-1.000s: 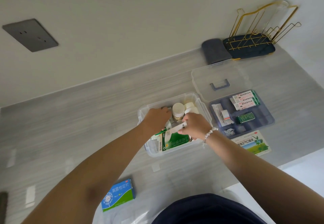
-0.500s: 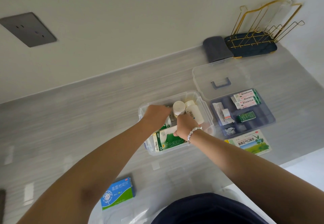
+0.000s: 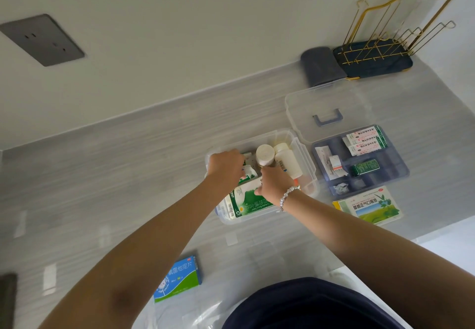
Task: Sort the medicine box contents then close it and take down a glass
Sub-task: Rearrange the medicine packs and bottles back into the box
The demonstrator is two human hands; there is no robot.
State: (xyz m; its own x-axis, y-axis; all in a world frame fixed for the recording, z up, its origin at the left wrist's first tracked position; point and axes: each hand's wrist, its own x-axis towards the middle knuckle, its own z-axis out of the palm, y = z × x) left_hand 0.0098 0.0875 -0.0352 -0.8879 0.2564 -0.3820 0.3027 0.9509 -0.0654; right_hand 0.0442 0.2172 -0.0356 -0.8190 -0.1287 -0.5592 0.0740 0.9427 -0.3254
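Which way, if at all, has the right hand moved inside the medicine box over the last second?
Yes. The right hand has shifted left and slightly deeper into the medicine box, away from its right wall, toward the white bottle.

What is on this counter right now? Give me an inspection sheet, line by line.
Surface: grey streaked counter.
Job's things: clear plastic medicine box open, holding white bottles and a green-white carton; clear lid and blue divided tray lie beside it.
Clutter: blue-green carton, green landscape-print carton.
Hands: left hand and right hand both inside the box; grips unclear.
Cables: nothing seen.
Surroundings: gold wire rack, grey wall socket.
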